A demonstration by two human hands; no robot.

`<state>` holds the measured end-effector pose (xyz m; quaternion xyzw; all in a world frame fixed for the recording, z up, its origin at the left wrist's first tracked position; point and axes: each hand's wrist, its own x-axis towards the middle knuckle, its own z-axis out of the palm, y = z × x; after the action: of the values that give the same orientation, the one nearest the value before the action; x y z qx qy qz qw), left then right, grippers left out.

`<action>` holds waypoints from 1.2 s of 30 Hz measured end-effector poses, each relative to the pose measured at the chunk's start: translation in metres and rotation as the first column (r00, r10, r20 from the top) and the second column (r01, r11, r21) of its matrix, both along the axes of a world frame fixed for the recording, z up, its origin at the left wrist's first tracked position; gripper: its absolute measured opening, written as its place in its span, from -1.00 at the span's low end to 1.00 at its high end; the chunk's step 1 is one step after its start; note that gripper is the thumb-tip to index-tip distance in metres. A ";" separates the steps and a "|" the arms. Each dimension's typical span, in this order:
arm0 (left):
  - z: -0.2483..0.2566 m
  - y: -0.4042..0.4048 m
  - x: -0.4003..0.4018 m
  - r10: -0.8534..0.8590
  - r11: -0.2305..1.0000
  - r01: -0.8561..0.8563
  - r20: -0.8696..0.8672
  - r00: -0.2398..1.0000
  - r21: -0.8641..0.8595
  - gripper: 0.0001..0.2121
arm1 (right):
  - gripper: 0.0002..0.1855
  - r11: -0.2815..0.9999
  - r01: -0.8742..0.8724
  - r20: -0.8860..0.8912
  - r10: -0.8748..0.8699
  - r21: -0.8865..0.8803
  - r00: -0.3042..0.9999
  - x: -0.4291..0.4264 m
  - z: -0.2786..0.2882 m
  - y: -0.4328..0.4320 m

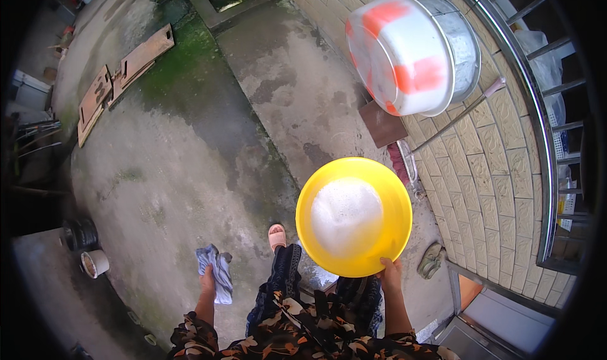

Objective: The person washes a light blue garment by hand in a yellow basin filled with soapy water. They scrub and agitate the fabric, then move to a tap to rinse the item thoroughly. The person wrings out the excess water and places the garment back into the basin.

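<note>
A round yellow plastic basin [397, 213] is held out in front of my body, over the concrete floor. My right hand [390, 274] grips its near rim, thumb over the edge. White foamy-looking content [346, 217] covers the basin's bottom; whether it is suds or something else is unclear. Low at my left side, my left hand [207, 280] is closed around a crumpled bluish-grey cloth [219, 274] that hangs down from it. One of my feet, in a pink slipper [277, 236], shows left of the basin.
A large white-and-red basin [403, 51] and a metal basin [467, 47] hang on the tiled wall [502, 137]. Below leans a long-handled mop [403, 163], near a pair of green shoes [431, 260]. Wooden boards [144, 56] lie left; a white bucket [98, 263] stands nearer.
</note>
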<state>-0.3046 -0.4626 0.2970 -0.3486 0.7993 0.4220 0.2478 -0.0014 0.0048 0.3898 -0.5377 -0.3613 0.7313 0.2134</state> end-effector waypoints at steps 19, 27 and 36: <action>0.183 0.106 0.061 0.469 0.878 -0.428 0.213 0.857 -0.213 -0.17 | -0.80 0.940 -0.324 -0.209 0.339 0.106 0.917 -0.450 0.079 0.208; 0.202 0.204 0.071 0.589 0.798 -0.589 0.364 0.722 -0.124 -0.24 | -0.77 0.849 -0.494 -0.126 0.519 0.186 0.845 -0.626 0.125 0.261; 0.183 0.236 -0.144 0.620 0.771 -0.636 0.185 0.762 0.033 -0.32 | -0.78 0.827 -0.522 -0.047 0.525 -0.208 0.850 -0.858 0.115 0.289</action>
<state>-0.4482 -0.2271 0.4799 -0.6175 0.5926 0.4875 0.1728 -0.8598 0.2933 0.5051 -0.4423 -0.4156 0.7928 -0.0560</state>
